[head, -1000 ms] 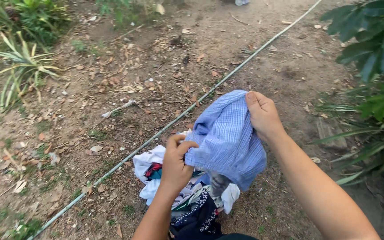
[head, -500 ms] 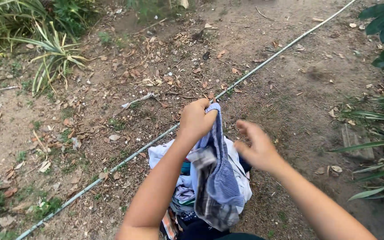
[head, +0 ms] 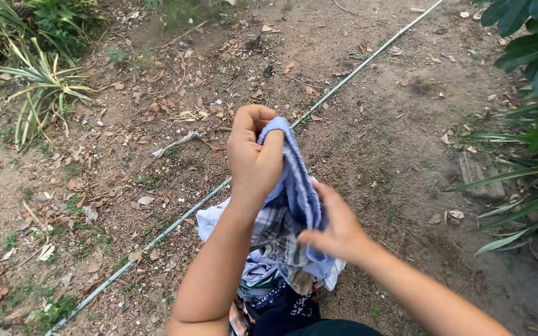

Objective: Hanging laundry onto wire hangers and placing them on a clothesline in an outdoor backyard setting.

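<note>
Single head-worn view, looking steeply down, close above both hands; dirt ground (head: pixel 406 124) with thin pipe (head: pixel 344 78) beyond.

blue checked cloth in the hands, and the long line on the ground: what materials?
Blue checked cloth: looks like thin woven fabric, matte; it bunches and folds softly in the left hand. Long line: pale, straight and smooth, probably plastic pipe or hose; can't tell which.

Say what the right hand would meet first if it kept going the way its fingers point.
The right hand points left into the blue cloth; it already touches it, so that comes first.
</note>
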